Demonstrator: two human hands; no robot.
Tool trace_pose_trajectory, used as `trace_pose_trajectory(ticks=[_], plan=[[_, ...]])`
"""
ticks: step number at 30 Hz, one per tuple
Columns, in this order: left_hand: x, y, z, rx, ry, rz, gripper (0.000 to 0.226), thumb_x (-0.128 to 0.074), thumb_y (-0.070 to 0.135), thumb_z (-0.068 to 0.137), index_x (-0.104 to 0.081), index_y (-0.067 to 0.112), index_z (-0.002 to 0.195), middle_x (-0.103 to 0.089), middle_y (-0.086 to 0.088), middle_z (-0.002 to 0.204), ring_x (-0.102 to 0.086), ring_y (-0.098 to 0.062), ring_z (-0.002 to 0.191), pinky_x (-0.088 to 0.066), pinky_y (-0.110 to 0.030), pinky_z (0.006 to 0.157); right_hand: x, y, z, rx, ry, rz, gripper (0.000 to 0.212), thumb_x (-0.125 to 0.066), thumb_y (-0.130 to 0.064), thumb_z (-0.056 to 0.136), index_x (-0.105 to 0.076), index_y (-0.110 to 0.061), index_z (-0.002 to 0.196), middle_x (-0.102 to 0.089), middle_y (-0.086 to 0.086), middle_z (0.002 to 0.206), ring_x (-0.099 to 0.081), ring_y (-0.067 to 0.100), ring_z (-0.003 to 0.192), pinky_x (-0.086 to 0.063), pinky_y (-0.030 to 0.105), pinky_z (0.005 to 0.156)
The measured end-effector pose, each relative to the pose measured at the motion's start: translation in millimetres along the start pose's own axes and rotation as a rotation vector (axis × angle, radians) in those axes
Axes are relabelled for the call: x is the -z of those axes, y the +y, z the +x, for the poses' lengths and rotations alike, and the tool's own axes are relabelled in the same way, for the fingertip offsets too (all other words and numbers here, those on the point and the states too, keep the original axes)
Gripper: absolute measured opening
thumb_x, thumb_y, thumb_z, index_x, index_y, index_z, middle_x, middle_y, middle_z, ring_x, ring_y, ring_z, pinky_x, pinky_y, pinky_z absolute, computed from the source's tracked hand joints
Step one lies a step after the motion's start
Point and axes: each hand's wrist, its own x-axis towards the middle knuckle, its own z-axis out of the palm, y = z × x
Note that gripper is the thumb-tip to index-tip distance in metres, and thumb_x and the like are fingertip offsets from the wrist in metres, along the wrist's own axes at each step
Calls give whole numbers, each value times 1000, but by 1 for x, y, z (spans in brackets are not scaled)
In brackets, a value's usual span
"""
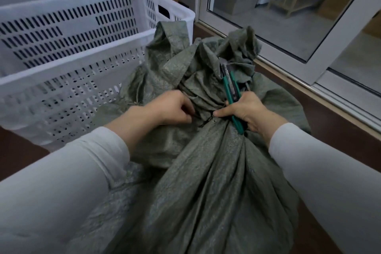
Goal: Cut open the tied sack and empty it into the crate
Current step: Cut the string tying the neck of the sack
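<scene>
A grey-green woven sack (206, 181) stands in front of me, its neck bunched and tied at the middle of the view, with loose fabric flaring above the tie. My left hand (171, 108) pinches the gathered fabric at the left side of the neck. My right hand (245, 111) grips green-handled snips (232, 90), their blades pointing up and away over the sack's folds, while its thumb presses against the neck. The white slotted plastic crate (82, 72) stands to the left, touching the sack.
A sliding glass door with a pale metal frame (309, 51) runs along the right, just beyond the sack. The floor (329, 121) is dark brown. A pale wall or curtain rises behind the crate.
</scene>
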Motion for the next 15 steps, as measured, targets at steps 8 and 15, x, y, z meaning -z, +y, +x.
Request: trace_pose_trajectory(ticks=[8,15], plan=[[-34,19,21,102,89,1,37,-68,45,80,-71,9,85,-72,-11,94,-65,-26,89,-49,-32,73,1,7,1,-2,12,68,34,-84,4,57,-61,-8,79,-63,7,80,-63,25,83,-55,35,80],[-6,20,9,58,106,75,28,-61,31,89,-69,4,87,-69,-16,93,-63,-29,88,-47,-32,72,1,2,1,-3,44,102,34,-83,2,60,-55,-13,72,-59,3,75,-60,23,83,-52,34,81]])
